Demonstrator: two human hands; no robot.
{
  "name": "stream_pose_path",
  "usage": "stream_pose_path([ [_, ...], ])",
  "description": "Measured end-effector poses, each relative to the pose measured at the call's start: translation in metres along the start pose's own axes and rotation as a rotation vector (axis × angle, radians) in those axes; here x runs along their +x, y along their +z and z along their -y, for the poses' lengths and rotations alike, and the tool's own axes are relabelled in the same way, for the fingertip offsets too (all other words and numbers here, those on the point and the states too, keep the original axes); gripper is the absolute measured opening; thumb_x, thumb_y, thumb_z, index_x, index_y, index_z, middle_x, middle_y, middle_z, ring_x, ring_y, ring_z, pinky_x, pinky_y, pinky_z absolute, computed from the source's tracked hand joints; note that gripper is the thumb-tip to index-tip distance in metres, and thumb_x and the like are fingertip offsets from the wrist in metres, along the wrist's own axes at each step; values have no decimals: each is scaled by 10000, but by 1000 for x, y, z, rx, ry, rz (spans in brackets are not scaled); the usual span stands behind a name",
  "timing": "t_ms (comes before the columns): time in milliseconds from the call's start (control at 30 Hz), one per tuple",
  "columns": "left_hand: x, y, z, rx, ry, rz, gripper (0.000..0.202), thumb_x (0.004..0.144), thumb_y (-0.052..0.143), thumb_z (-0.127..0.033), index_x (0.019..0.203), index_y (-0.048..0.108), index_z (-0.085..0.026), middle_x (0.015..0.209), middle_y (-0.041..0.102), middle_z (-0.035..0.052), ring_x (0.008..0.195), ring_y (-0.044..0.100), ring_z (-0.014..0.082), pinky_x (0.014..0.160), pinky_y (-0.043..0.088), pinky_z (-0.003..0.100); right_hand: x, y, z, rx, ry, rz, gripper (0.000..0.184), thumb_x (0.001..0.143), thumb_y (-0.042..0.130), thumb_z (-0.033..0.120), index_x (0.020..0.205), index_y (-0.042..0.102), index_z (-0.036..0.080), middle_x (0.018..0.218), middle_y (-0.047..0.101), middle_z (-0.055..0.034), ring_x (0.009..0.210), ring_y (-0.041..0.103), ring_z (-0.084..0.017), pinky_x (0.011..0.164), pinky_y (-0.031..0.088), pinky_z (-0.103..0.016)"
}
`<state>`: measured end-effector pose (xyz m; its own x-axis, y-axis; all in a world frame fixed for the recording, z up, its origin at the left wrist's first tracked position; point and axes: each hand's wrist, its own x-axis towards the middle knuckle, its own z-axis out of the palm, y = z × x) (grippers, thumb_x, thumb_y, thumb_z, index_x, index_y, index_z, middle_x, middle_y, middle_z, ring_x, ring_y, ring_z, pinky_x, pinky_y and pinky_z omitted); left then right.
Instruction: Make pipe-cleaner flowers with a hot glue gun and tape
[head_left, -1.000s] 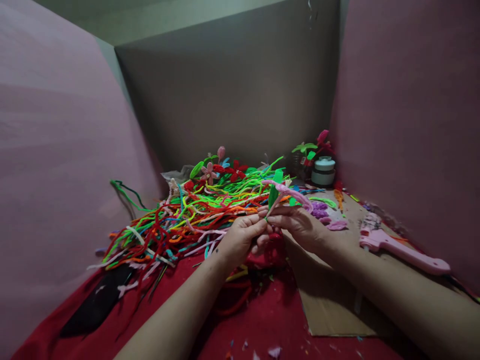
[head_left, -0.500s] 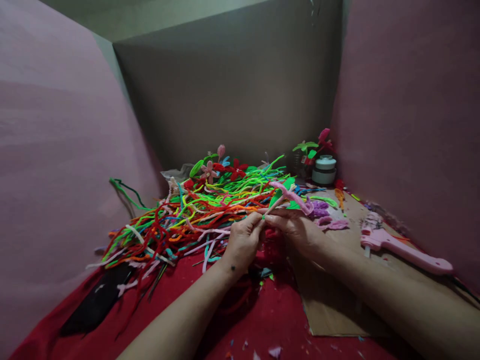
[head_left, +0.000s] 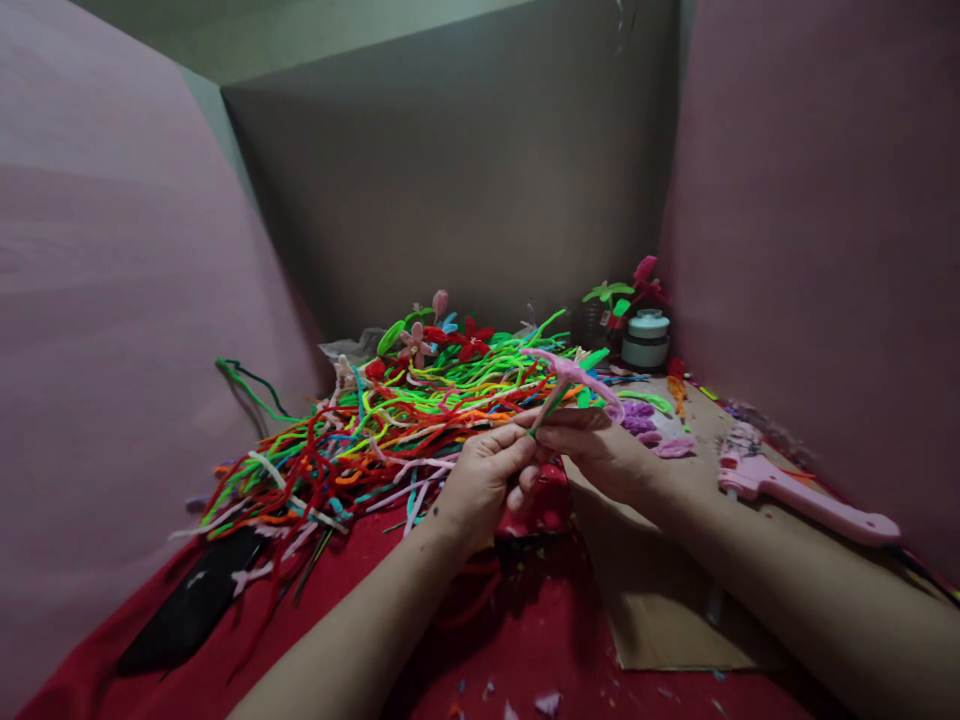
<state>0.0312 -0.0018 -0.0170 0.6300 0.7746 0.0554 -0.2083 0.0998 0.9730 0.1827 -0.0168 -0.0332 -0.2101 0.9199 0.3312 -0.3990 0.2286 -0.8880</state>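
Observation:
A pipe-cleaner flower (head_left: 568,371) with pink petals and green leaves is held up between my two hands. My left hand (head_left: 491,465) pinches the lower end of its stem, fingers curled. From the other side, my right hand (head_left: 592,445) grips the same stem just under the petals, thumb and fingers closed. The fingertips of both hands nearly meet at the stem. Behind them spreads a heap of loose pipe cleaners (head_left: 360,440) in green, red, orange, yellow and pink. Purple pipe-cleaner loops (head_left: 640,417) lie just beyond my right hand.
A pink hot glue gun (head_left: 810,497) lies on a cardboard sheet (head_left: 675,620) at the right. Finished-looking fuzzy flowers (head_left: 472,340) stand behind the heap. A pale lidded jar (head_left: 646,340) is at the back right. A black flat object (head_left: 187,605) rests on the red cloth (head_left: 330,650).
The flower has turned in my fingers, so its pink petals face differently and less of the green leaves shows. My left hand has rolled, bringing its lower fingers into view.

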Motion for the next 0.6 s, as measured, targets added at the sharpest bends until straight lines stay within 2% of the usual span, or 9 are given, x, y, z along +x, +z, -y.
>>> stream_pose_path([
  [67, 0, -1, 0, -89, -51, 60, 218, 788, 589, -316, 692, 548, -125, 418, 453, -63, 278, 285, 9, 314, 226, 132, 0, -1, 1, 5, 10, -26, 222, 690, 696, 241, 906, 732, 207, 732, 713, -19, 673, 618, -151, 743, 465, -324],
  [200, 1, -5, 2, -257, -129, 227, 196, 783, 602, -313, 724, 545, -135, 413, 416, -82, 264, 226, 8, 300, 240, 138, 0, 0, 2, -15, -3, 4, 199, 671, 710, 255, 865, 742, 225, 704, 694, -10, 662, 596, -150, 770, 449, -336],
  [300, 2, -7, 2, -244, -137, 257, 204, 792, 585, -334, 736, 538, -144, 408, 405, -87, 263, 202, 14, 299, 229, 148, 0, 3, 2, 6, -7, -30, 171, 658, 707, 241, 826, 739, 226, 698, 683, -4, 714, 601, -164, 801, 440, -338],
  [400, 3, -4, 1, 18, -52, 156, 234, 827, 520, -364, 745, 543, -146, 440, 447, -64, 299, 295, 36, 350, 259, 168, -1, 3, -1, 24, 0, -100, 95, 675, 692, 226, 763, 727, 210, 688, 674, 2, 676, 593, -149, 772, 438, -323],
  [500, 1, -1, 4, 520, 170, -63, 205, 840, 487, -319, 713, 530, -164, 533, 500, -31, 433, 439, 77, 466, 326, 199, -1, 4, -6, 23, 18, -175, 38, 693, 679, 219, 699, 706, 193, 648, 656, 11, 606, 572, -129, 680, 435, -293],
  [600, -1, -1, 12, 990, 382, -265, 102, 821, 497, -248, 741, 525, -190, 602, 516, -15, 540, 483, 114, 542, 316, 229, -1, 6, -9, -3, 3, -291, 40, 656, 708, 208, 661, 690, 173, 649, 646, 10, 596, 555, -123, 638, 424, -275],
])
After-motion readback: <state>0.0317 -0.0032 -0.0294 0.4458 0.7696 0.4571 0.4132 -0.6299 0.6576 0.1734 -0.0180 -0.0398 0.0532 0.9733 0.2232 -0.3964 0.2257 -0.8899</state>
